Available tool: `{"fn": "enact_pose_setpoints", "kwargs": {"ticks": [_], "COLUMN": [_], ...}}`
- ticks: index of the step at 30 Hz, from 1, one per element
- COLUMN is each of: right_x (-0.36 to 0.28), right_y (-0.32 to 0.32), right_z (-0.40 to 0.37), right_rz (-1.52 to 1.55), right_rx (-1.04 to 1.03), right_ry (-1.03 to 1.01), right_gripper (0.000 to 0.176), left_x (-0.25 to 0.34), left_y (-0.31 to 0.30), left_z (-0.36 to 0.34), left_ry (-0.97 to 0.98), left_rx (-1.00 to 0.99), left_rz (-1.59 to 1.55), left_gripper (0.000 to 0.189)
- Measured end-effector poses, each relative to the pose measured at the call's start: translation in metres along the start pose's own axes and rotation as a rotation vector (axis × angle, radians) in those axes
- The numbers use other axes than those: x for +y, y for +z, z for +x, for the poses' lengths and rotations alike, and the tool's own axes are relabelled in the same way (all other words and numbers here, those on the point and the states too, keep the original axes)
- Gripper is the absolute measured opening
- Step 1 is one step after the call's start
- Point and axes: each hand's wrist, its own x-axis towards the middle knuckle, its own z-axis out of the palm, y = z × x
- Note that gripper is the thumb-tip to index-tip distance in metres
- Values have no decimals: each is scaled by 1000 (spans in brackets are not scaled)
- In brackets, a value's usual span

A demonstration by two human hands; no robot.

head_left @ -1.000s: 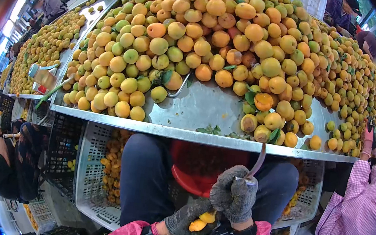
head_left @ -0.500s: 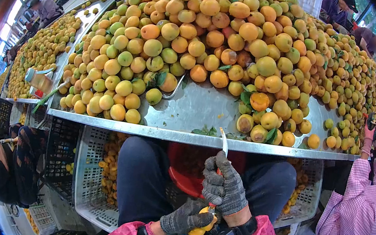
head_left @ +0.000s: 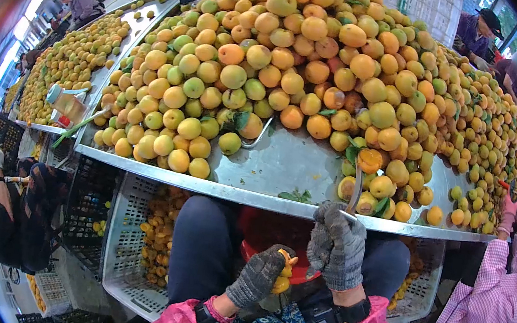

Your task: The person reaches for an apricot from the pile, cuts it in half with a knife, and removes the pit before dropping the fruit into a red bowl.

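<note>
My left hand (head_left: 257,276), in a grey knit glove, is closed around cut yellow-orange fruit (head_left: 283,282) above my lap. My right hand (head_left: 338,244), gloved the same way, grips a knife (head_left: 355,195) whose blade points up over the table's front edge. The blade's tip is just below an orange cut fruit (head_left: 370,161) on the metal table (head_left: 270,169). A large heap of yellow, orange and green fruit (head_left: 322,54) covers much of the tabletop. Below and between my knees is a red container (head_left: 257,228), partly hidden by my hands.
White crates (head_left: 128,242) holding fruit pieces flank my legs. A curved metal hook (head_left: 260,137) lies by the heap. A co-worker in a checked pink top (head_left: 479,295) works at the right, another person (head_left: 10,216) sits at the left. A plastic jar (head_left: 67,103) stands at the left.
My right hand has moved up and right with the knife, away from my left hand. My left hand has risen slightly, still around the fruit. The whole view has shifted a little.
</note>
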Motion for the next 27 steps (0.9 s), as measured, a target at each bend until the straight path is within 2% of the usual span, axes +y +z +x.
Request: {"fn": "enact_pose_setpoints", "kwargs": {"ticks": [1,3,4,5,6,7,8,10,11,13,14,16,17,19,20,22,24,27], "right_x": [-2,-7,-1,8,13,14,13,11,18,15,14,16,21,34,41,54,66,81], "right_y": [-3,-6,-6,-7,-8,-9,-8,-8,-15,-11,-7,-2,-1,-1,-1,2,3,6], "right_z": [-3,-12,-14,-14,-17,-20,-23,-26,-25,-29,-32,-40,-44,-47,-50,-55,-55,-53], "right_rz": [1,-223,-226,-419,-609,-706,-708,-822,-808,-846,-877,-804,-880,-922,-921,-901,-840,-568], "right_rx": [-7,-80,-86,-202,-313,-366,-364,-422,-461,-449,-441,-413,-364,-278,-277,-128,-94,-22], "right_ry": [1,132,130,-31,-196,-96,-100,-68,-145,-127,-104,-73,-159,-272,-279,-304,-307,-255], "right_gripper": [26,28,28,30,32,34,34,34,35,33,32,33,33,32,32,33,31,26], "left_x": [-3,-4,-4,-3,-2,0,4,16,14,8,7,12,8,-2,-2,-1,6,15], "left_y": [-3,-1,-1,-2,-2,-2,-1,4,3,-1,-2,0,0,-3,-2,3,8,8], "left_z": [4,4,4,4,4,3,1,-2,-1,-4,-7,-9,-8,-4,-3,-2,-4,-6], "left_ry": [149,181,212,218,311,403,407,273,282,417,424,298,308,482,490,375,376,402], "left_rx": [32,60,84,87,118,148,145,134,130,131,130,203,200,257,257,381,432,507], "left_rz": [208,172,136,135,347,559,559,442,438,659,661,797,796,799,802,783,774,794], "left_gripper": [34,34,34,34,33,31,31,27,27,26,26,25,25,24,24,24,24,23]}}
